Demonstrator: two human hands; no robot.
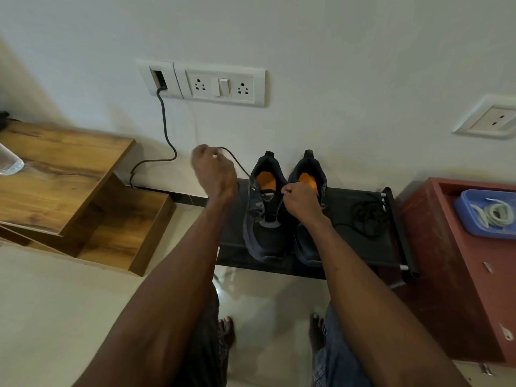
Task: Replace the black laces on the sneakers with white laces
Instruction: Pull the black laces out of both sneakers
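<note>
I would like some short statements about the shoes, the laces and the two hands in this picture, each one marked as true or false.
1. The left hand pulls a black lace away from the left sneaker. True.
2. The right hand rests flat on the floor. False: it is curled at the top of the sneakers, pinching something small.
3. The white laces lie in a blue tray. True.
4. The sneakers stand on the wooden table. False: they stand on a black rack.
5. A loose black lace pile lies on the rack, right of the sneakers. True.
</note>
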